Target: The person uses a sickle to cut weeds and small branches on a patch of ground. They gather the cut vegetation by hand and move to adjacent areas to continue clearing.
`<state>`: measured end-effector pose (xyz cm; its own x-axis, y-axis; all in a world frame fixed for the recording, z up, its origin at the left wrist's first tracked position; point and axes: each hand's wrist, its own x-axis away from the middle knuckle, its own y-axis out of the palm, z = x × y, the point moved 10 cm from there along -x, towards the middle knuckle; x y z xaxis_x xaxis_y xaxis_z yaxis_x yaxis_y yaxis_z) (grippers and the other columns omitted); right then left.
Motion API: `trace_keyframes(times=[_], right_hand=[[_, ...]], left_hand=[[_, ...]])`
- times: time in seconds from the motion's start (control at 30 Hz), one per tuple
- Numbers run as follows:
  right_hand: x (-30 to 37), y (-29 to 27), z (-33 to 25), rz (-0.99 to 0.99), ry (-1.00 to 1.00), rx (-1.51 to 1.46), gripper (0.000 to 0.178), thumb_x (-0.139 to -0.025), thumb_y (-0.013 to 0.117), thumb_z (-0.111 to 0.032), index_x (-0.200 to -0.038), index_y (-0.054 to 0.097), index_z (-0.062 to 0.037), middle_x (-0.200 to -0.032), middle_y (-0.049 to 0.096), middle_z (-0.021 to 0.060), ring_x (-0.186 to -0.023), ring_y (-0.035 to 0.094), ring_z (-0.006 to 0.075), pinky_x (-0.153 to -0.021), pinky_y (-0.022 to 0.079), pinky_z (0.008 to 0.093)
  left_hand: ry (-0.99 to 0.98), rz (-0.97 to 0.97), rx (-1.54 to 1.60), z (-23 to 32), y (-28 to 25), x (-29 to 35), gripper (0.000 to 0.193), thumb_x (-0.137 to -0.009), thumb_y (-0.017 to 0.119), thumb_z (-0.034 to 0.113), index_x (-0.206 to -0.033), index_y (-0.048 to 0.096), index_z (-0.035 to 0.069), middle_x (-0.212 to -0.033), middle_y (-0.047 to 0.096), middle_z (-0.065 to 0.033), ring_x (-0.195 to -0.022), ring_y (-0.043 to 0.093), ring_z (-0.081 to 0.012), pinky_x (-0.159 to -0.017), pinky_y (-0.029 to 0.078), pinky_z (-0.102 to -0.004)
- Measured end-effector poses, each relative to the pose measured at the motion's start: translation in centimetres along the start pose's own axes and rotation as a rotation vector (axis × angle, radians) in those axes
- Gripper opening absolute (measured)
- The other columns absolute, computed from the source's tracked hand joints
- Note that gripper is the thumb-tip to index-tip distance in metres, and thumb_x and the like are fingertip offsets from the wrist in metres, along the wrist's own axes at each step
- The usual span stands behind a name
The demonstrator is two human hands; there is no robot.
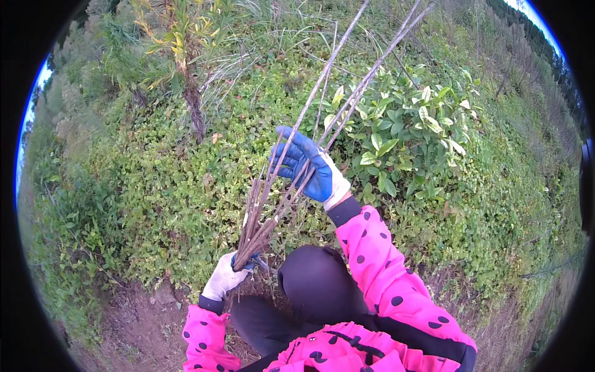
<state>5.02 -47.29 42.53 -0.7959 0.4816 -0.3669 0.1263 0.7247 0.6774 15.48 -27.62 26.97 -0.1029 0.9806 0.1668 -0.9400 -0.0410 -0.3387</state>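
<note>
A bundle of thin brown dry sticks is gripped near its lower ends by my left hand, in a white glove with blue on it. Some sticks are short; a few long ones fan out up and to the right. My right hand, in a white glove with a blue palm, is raised behind the long sticks. Its fingers are stretched out and slightly curved, and the sticks cross in front of the palm. Whether they rest against the palm, I cannot tell. Something small and greyish shows beside my left hand, too unclear to name.
Low green ground cover spreads over the slope ahead. A leafy shrub grows just right of my right hand, and a tall yellowing plant stands at the far left. Bare brown soil lies near my bent knee.
</note>
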Motion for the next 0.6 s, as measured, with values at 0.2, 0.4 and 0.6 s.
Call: trace_keyframes(times=[0.2,0.4,0.6], right_hand=[[5.0,-1.0,-1.0,0.075,0.053,0.134,0.05,-0.088,0.056,-0.035,-0.118,0.048,0.0038,-0.052,0.03,-0.0068,-0.048,0.036,0.0058,-0.056,0.044,0.0268],[15.0,-2.0,-2.5,0.432,-0.142,0.3,0.045,-0.088,0.053,-0.037,-0.103,0.055,0.0047,-0.049,0.036,-0.006,-0.041,0.034,0.0068,-0.049,0.04,0.0246],[19.5,1.1,-3.8,0.604,-0.192,0.658,0.041,-0.09,0.051,-0.033,-0.104,0.058,0.0061,-0.052,0.046,-0.0016,-0.046,0.042,0.0062,-0.047,0.041,0.0238]], left_hand=[[-0.054,-0.083,0.008,-6.4,4.1,3.0,0.033,-0.068,0.069,0.007,-0.099,0.061,0.0,-0.083,0.066,-0.0073,-0.075,0.059,-0.0105,-0.073,0.047,-0.0278],[-0.137,0.24,-0.113,-5.1,4.8,7.0,0.028,-0.06,0.071,0.008,-0.086,0.063,0.001,-0.074,0.065,-0.0134,-0.066,0.063,-0.0234,-0.066,0.049,-0.0318],[-0.338,0.491,0.26,-8.9,5.4,14.0,0.021,-0.067,0.071,0.003,-0.086,0.064,0.002,-0.071,0.062,-0.0011,-0.064,0.055,-0.0092,-0.06,0.046,-0.0259]])
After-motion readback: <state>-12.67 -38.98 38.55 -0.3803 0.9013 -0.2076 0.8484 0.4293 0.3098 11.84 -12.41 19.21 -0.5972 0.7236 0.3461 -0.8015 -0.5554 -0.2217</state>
